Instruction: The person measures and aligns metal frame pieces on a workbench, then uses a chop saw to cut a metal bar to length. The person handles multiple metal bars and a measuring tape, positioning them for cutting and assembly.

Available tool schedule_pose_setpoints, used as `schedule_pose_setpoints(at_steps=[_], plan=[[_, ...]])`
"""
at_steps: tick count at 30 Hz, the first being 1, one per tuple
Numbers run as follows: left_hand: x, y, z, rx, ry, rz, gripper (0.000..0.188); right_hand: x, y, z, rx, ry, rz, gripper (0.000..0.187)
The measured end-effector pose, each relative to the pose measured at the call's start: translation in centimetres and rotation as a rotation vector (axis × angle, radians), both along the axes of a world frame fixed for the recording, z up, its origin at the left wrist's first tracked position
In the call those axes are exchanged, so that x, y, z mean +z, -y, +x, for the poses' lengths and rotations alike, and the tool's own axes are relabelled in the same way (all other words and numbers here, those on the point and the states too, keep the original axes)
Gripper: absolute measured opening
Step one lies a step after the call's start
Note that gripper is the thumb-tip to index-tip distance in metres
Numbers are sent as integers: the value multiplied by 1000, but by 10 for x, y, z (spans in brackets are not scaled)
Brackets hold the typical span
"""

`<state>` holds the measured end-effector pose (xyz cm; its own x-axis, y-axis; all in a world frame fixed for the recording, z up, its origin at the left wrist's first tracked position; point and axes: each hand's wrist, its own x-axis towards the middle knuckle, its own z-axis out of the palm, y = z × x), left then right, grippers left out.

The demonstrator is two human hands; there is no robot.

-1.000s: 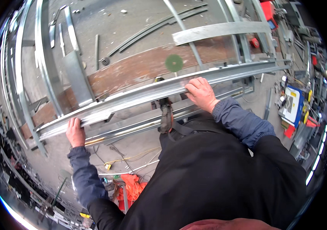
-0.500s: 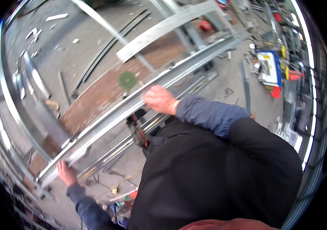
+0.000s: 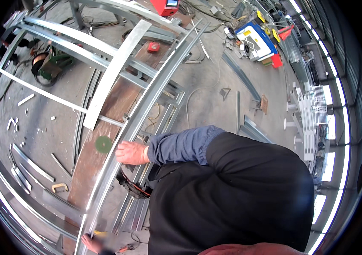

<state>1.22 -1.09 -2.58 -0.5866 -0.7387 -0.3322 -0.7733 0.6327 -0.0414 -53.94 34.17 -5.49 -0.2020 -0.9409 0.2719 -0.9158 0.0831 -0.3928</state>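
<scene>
A long silvery metal channel (image 3: pixel 142 112) runs slantwise across the view, from the lower left to the upper middle. My right hand (image 3: pixel 131 153) lies at its near edge, fingers curled onto the rim. Further down, close to the bottom border, my left hand (image 3: pixel 91 244) grips the same channel near its lower end; that hand is partly blurred. Just beyond the channel, a green round disc (image 3: pixel 103 144) rests on a rusty brown plate (image 3: pixel 81 187). A wide flat metal strip (image 3: pixel 117 76) lies across the frame pieces behind it.
A red tape-measure-like box (image 3: pixel 153 47) sits on the plate. Beyond are a wire spool (image 3: pixel 41 61), a yellowish clamp (image 3: pixel 60 187) and scattered offcuts on the floor. To the right stand a blue-and-white box (image 3: pixel 255 40), a loose steel bar (image 3: pixel 242 76) and a hose (image 3: pixel 189 100).
The view has swung to the right, so the channel now stands steeper. My hands stay along the channel, both appearing lower and my right one further left in the picture.
</scene>
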Motion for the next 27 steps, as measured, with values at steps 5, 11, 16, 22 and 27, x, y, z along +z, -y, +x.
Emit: schedule_pose_setpoints(at_steps=[5, 11, 16, 22, 27], plan=[[32, -8, -42, 29, 57, 43, 35, -7, -2, 1, -20, -30, -37, 13], [56, -15, -60, 89, 156, 197, 44, 17, -27, -25, 48, 68, 95, 39], [34, 4, -37, 14, 118, 276, 56, 22, -106, -106, -54, -42, 161, 52], [51, -7, -66, 8, 377, 258, 82, 34, -178, -199, -196, -104, 194, 61], [67, -37, -73, 186, 140, 198, 85, 43, -188, -228, -186, -110, 164, 55]])
